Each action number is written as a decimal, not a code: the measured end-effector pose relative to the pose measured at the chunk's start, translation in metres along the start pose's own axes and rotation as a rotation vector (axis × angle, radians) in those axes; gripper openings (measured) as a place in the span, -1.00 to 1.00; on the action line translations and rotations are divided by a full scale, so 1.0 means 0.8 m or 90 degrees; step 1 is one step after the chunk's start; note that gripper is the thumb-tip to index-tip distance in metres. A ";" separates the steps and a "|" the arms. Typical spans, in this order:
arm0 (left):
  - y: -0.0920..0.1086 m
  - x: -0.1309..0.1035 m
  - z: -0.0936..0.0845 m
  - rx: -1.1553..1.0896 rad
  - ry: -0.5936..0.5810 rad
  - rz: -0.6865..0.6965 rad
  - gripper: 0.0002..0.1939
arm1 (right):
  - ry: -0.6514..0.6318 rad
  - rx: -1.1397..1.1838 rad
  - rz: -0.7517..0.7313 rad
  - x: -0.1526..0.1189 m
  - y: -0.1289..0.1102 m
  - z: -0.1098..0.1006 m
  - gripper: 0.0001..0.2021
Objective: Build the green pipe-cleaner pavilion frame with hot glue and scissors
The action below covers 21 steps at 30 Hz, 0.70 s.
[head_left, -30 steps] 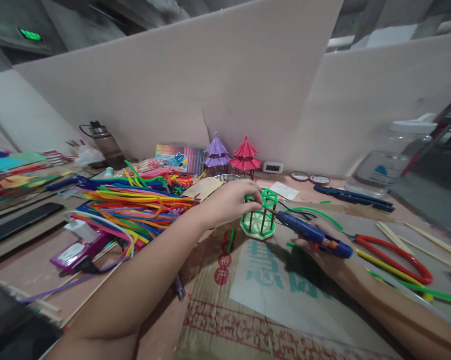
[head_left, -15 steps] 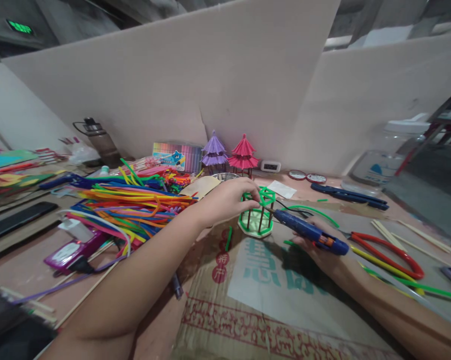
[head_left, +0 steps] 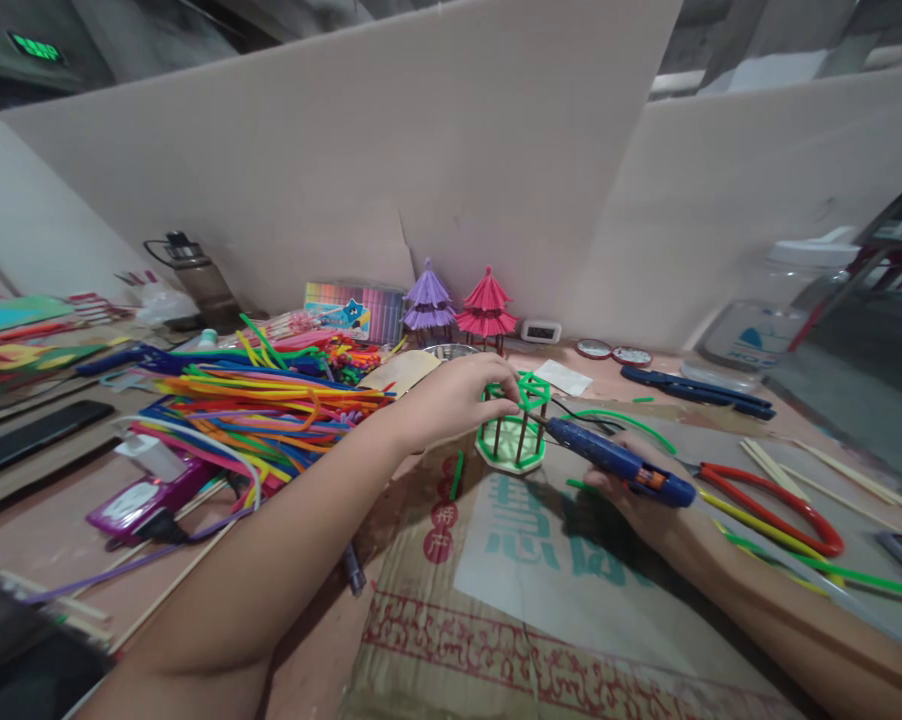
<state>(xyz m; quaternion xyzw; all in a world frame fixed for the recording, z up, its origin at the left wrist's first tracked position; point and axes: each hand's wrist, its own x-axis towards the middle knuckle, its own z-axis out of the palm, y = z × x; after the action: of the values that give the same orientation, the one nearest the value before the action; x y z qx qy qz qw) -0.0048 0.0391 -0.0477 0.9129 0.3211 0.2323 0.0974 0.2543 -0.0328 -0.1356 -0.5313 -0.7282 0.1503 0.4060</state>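
Green frame (head_left: 522, 438), apparently in left hand (head_left: 462, 396)

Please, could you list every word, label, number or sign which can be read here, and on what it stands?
"特产": in red circles on the cardboard; characters above are partly covered.
Large teal characters on the same cardboard: not clear enough to quote.
Green lit sign: too blurred.
Clear plastic jar: its blue marking is too blurred.
Small white clock: display too small.
Marker case: any lettering is too small.

A pinkish table (head_left: 312, 640) carries printed cardboard (head_left: 413, 570) and colourful pipe cleaners (head_left: 271, 402).
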 end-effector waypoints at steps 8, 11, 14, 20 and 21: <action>-0.001 0.000 0.001 -0.005 0.003 0.009 -0.92 | -0.009 0.007 0.029 0.002 0.004 0.003 -0.77; -0.002 0.000 0.001 -0.004 0.003 0.008 -0.92 | -0.006 0.007 0.032 0.002 0.005 0.004 -0.77; -0.001 0.000 0.000 -0.005 -0.002 0.007 -0.92 | -0.001 0.007 0.035 0.002 0.006 0.003 -0.77; -0.001 0.000 -0.001 -0.014 -0.005 0.009 -0.93 | -0.005 0.002 0.040 0.003 0.006 0.004 -0.74; -0.001 0.000 -0.001 -0.016 -0.007 0.006 -0.93 | -0.006 0.006 0.034 0.003 0.006 0.004 -0.72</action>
<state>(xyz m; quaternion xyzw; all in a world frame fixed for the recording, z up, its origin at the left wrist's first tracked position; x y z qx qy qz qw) -0.0054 0.0398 -0.0473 0.9144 0.3131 0.2320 0.1094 0.2552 -0.0278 -0.1397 -0.5479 -0.7151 0.1667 0.4008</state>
